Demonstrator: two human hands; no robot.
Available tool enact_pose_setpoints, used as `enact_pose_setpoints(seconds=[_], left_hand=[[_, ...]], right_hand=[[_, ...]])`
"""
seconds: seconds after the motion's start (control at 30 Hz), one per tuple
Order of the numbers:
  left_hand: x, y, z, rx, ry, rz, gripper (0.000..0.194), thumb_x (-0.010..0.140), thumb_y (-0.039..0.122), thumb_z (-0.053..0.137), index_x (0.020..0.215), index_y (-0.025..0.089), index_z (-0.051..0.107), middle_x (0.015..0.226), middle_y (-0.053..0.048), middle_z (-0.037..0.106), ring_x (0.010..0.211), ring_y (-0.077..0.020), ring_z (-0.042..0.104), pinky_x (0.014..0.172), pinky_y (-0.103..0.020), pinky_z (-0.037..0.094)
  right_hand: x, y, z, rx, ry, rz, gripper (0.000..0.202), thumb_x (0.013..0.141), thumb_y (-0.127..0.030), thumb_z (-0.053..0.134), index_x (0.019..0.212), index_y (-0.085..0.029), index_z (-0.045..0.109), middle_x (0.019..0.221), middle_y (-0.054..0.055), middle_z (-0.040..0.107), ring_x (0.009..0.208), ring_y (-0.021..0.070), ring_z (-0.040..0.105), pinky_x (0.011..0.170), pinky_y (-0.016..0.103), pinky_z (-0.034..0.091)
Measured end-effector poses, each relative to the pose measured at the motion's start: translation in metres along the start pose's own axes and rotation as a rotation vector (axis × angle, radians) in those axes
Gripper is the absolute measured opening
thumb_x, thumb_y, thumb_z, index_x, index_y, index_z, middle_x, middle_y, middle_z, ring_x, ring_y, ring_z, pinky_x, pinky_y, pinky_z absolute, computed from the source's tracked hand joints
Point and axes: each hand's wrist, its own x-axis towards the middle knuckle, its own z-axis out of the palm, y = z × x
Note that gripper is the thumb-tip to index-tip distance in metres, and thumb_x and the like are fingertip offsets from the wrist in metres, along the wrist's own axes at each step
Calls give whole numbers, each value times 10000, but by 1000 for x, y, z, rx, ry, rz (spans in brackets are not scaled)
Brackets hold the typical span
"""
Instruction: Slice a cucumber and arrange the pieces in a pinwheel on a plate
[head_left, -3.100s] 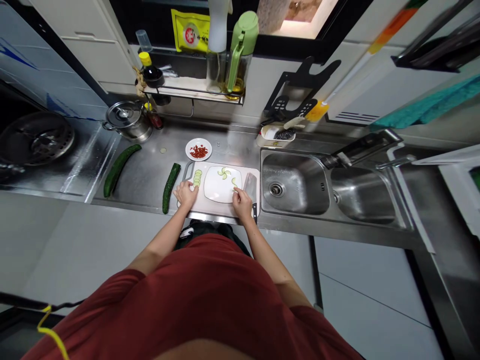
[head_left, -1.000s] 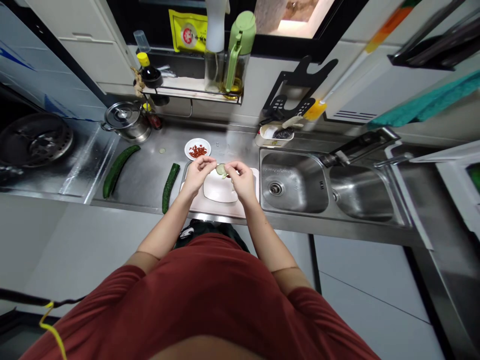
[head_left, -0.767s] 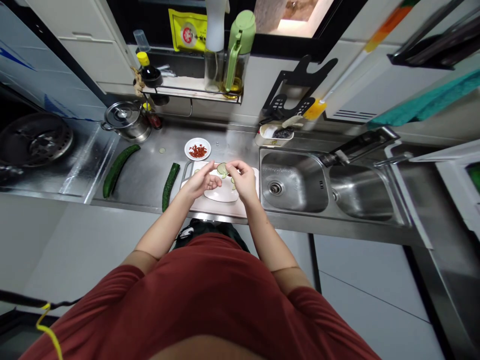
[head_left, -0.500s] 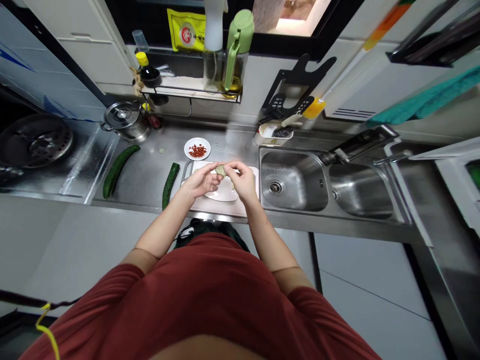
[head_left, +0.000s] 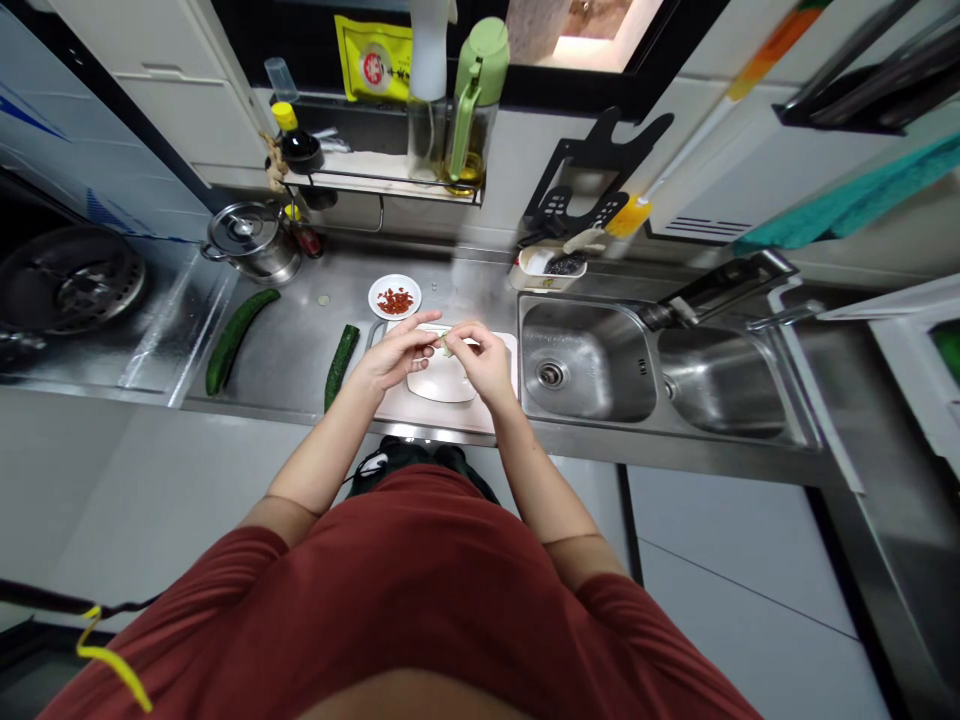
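My right hand [head_left: 484, 365] pinches a thin pale-green cucumber slice [head_left: 444, 346] between thumb and fingers; the slice looks edge-on or folded. My left hand [head_left: 394, 358] has its fingers spread, and one fingertip reaches the left side of the slice. Below both hands a white plate [head_left: 441, 385] rests on a light cutting board [head_left: 472, 420], partly hidden by the hands. A cut length of cucumber [head_left: 342, 366] lies left of the board, and a whole cucumber [head_left: 238, 340] lies farther left. Behind the board stands a small white dish [head_left: 395, 283] holding chopped red pieces.
A double sink [head_left: 592, 390] with a faucet [head_left: 720, 285] is to the right. A lidded pot [head_left: 251, 240] and a wok [head_left: 71, 280] stand left. Above the counter, a shelf [head_left: 375, 183] carries an oil bottle [head_left: 476, 100]. A small round slice [head_left: 323, 300] lies on the steel counter.
My left fingers have spread, with one finger lifted away from the slice. The slice has turned from facing the camera to nearly edge-on or folded, in my right fingers.
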Motion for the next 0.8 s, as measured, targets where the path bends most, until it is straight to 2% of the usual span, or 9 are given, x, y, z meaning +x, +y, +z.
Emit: enact_pose_setpoints(seconds=[0.3, 0.5, 0.8], left_hand=[[-1, 3, 0, 214, 98, 131, 642, 613, 271, 774, 1214, 219, 555, 677, 60, 612, 544, -44, 517, 547, -168, 376], [2, 0, -1, 320, 109, 288, 602, 604, 280, 777, 1162, 186, 570, 677, 40, 618, 574, -70, 549, 563, -191, 412], [-1, -5, 6, 452, 176, 482, 493, 663, 272, 752, 1116, 197, 572, 725, 27, 612, 649, -91, 573, 640, -216, 438]], right_hand=[[-1, -3, 0, 29, -3, -10, 188, 806, -355, 634, 696, -203, 617, 829, 21, 629, 805, 154, 589, 645, 260, 453], [-1, -4, 0, 72, -6, 5, 173, 794, -330, 634, 677, -206, 613, 811, 13, 624, 800, 151, 583, 665, 264, 453], [2, 5, -2, 164, -14, 73, 209, 771, -365, 637, 652, -200, 591, 793, 8, 622, 779, 149, 572, 735, 287, 458]])
